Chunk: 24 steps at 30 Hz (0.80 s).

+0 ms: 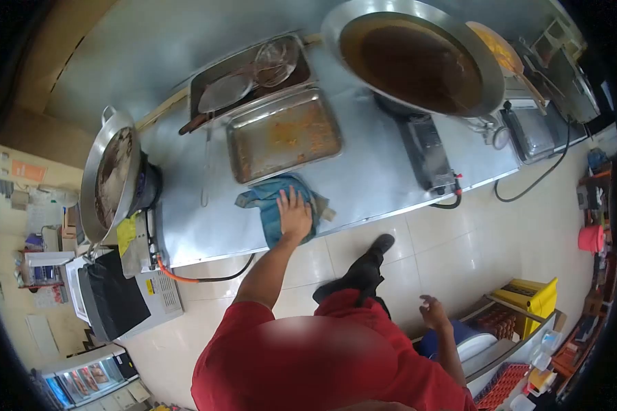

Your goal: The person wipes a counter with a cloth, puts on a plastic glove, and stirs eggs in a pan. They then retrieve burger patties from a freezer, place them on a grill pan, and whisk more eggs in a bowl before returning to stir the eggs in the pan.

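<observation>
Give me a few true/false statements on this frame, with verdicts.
1. The left hand lies flat on the blue cloth. True.
2. The right hand holds a ladle. False: it hangs empty, off the counter.
3. The steel tray just beyond the cloth is spotless. False: orange-brown residue covers its bottom.
4. The big wok holds dark brown liquid. True.

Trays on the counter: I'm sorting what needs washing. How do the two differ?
The near tray is empty but smeared with orange residue; the far tray holds two mesh skimmers. The near tray is lighter steel, the far tray darker. Both are rectangular metal, side by side.
</observation>
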Tool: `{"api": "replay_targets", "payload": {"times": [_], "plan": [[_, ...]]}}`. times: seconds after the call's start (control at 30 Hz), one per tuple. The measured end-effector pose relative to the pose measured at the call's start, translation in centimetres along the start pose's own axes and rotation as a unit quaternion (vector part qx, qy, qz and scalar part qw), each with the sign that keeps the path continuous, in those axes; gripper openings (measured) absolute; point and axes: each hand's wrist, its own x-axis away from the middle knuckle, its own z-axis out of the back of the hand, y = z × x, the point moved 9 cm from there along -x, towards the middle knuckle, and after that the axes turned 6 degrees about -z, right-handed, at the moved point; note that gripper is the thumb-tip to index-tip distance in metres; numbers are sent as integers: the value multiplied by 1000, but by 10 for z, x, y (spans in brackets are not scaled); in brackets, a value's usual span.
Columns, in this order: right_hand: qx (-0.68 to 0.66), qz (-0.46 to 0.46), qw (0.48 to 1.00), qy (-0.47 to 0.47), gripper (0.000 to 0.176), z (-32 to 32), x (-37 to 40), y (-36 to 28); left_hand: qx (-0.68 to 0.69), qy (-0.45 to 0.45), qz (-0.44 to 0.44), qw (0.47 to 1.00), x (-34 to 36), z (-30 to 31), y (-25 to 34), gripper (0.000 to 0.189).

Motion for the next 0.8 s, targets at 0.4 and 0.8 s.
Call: {"api": "replay_targets", "payload": {"times": [0.4, 0.8], "plan": [[-192, -79, 939, 273, 41, 255, -1, 96, 490, -194, -266, 807, -4, 26, 440, 36], [-289, -200, 887, 301, 40, 310, 30, 349, 656, -313, -193, 659, -28, -13, 829, 39]]}}
